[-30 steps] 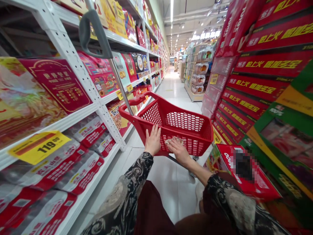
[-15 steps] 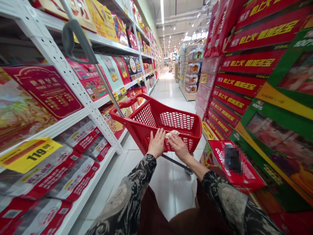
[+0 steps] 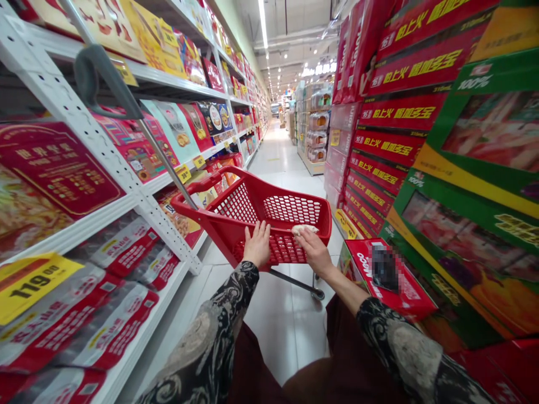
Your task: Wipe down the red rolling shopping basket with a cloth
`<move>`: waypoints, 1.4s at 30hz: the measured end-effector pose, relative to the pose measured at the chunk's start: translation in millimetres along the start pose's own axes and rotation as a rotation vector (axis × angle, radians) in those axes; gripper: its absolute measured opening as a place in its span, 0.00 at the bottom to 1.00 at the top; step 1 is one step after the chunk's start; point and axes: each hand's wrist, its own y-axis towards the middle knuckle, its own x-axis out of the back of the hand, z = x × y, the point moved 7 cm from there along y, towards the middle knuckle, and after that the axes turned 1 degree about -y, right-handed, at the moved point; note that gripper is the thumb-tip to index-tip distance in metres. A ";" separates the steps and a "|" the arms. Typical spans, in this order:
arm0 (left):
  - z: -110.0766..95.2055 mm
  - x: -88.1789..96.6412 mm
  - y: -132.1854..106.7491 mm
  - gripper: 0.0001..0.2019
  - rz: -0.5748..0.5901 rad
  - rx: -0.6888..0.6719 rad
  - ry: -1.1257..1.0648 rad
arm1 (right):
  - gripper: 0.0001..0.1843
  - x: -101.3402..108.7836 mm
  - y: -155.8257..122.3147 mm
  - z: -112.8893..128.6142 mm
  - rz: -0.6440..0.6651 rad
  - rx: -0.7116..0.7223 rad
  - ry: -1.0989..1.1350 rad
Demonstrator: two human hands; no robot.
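As I log this, my left hand (image 3: 257,244) lies spread on the red shopping cart (image 3: 242,175), my right hand (image 3: 314,252) spread just below a crumpled pale wad (image 3: 305,229).

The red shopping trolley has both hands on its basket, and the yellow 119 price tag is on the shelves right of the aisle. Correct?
No: the head view shows the yellow 119 price tag on the white shelving left of the aisle, not right. The left hand and right hand are on the red shopping trolley.
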 end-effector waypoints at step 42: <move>-24.9 29.3 -7.8 0.29 -0.092 -0.013 0.029 | 0.32 39.3 -29.0 -86.4 -0.075 -0.423 -0.018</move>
